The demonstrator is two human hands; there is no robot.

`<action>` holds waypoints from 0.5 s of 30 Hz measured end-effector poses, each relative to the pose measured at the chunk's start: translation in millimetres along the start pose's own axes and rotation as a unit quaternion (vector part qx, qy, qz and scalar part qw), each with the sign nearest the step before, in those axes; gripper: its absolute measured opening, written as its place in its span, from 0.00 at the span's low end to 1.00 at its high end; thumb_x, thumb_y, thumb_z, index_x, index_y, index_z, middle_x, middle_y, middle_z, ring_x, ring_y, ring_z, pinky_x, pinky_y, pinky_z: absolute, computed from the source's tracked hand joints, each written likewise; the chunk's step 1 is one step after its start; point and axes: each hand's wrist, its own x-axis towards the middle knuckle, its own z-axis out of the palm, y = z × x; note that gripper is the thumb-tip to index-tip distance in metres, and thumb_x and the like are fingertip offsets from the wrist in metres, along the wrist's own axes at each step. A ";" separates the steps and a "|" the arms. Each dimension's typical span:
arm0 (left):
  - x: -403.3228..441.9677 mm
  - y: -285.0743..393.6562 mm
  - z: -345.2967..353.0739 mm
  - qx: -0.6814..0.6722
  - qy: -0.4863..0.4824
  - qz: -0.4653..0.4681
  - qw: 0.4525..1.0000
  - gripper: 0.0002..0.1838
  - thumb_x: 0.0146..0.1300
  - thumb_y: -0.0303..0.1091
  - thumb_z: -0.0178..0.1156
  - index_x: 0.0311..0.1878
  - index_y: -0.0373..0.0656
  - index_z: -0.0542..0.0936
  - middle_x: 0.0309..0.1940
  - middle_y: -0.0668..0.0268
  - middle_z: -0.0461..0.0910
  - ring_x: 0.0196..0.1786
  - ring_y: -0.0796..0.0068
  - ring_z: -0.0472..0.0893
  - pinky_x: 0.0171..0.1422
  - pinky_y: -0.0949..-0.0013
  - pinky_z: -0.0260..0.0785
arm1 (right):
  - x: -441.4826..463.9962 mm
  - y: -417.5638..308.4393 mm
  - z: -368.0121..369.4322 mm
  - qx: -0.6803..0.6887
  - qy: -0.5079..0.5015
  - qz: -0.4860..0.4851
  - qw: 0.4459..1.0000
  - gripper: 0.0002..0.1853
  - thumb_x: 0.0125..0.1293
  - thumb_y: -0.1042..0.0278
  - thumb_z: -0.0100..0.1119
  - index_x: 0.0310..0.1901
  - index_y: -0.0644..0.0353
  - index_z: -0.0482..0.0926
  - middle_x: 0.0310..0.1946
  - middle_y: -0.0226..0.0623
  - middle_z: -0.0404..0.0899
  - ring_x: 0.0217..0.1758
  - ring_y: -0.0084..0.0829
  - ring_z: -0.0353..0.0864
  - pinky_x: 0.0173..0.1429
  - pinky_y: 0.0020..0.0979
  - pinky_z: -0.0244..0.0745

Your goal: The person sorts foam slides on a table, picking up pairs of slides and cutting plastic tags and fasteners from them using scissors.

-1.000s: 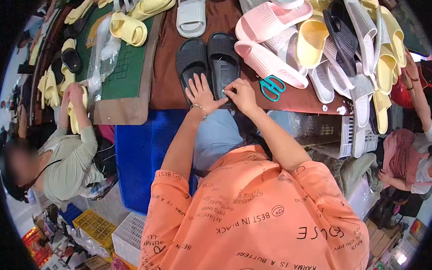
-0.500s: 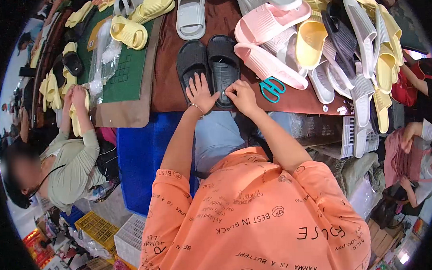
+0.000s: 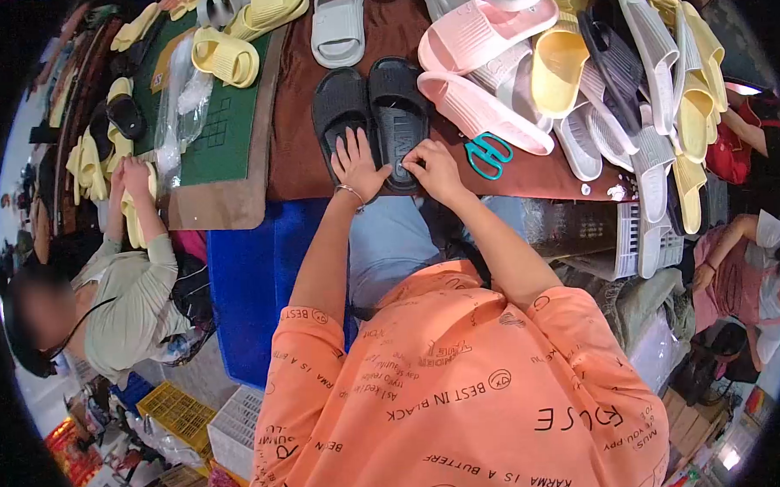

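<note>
Brown cloth (image 3: 297,152) is stretching beneath the left black slipper (image 3: 339,99) and right black slipper (image 3: 399,127), which I'm watching remotely as they're lying side by side near its front edge. The left hand (image 3: 357,169) is resting on the left one, fingers slightly spread. The right hand (image 3: 433,168) is bunching its fingertips over the other's heel; I can't tell whether they're pinching anything. Teal scissors (image 3: 490,157) are lying near that hand.

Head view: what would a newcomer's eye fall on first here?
Probably the bright orange shirt, filling the lower middle. Next, the black slippers at upper centre, with the left hand spread on the left one and the right hand at the other's heel. Then the jumbled slipper heap at upper right, with teal scissors near it.
</note>
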 end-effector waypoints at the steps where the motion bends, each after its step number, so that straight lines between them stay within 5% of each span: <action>1: -0.4 -0.2 0.1 0.000 -0.001 0.000 1.000 0.54 0.48 0.53 0.60 0.70 0.43 0.39 0.71 0.53 0.35 0.72 0.48 0.34 0.70 0.47 0.26 | 0.0 0.5 -0.1 -0.004 -0.005 0.000 1.000 0.04 0.49 0.70 0.63 0.27 0.58 0.79 0.30 0.36 0.74 0.39 0.40 0.72 0.44 0.37 0.67; 8: 1.4 -1.8 9.5 0.035 0.031 0.010 0.999 0.55 0.47 0.54 0.61 0.70 0.41 0.41 0.71 0.52 0.35 0.72 0.47 0.35 0.69 0.45 0.30 | 0.8 12.8 1.9 0.000 -0.001 -0.054 0.999 0.06 0.49 0.68 0.62 0.26 0.59 0.77 0.30 0.37 0.74 0.40 0.41 0.73 0.44 0.36 0.68; 10: -1.4 11.9 -16.1 0.048 -0.034 -0.014 0.998 0.55 0.48 0.54 0.60 0.70 0.39 0.40 0.71 0.52 0.34 0.72 0.48 0.34 0.70 0.45 0.29 | 3.7 2.5 -3.0 0.017 -0.031 -0.042 0.999 0.05 0.49 0.69 0.62 0.27 0.59 0.78 0.29 0.37 0.75 0.38 0.41 0.74 0.44 0.37 0.68; 12: -2.8 3.0 2.1 -0.002 0.042 0.017 0.999 0.55 0.47 0.53 0.62 0.69 0.38 0.42 0.70 0.50 0.38 0.71 0.45 0.38 0.70 0.45 0.30 | 1.3 8.1 1.6 0.002 -0.007 -0.057 0.998 0.04 0.49 0.72 0.62 0.27 0.59 0.77 0.29 0.36 0.75 0.38 0.40 0.73 0.44 0.35 0.67; 15: -2.4 3.9 3.0 -0.008 0.029 0.005 1.000 0.55 0.47 0.52 0.61 0.70 0.39 0.39 0.71 0.51 0.36 0.72 0.48 0.36 0.70 0.47 0.28 | -1.3 3.1 2.9 0.000 0.001 -0.039 0.999 0.04 0.49 0.74 0.61 0.28 0.60 0.76 0.29 0.36 0.74 0.38 0.39 0.71 0.44 0.36 0.66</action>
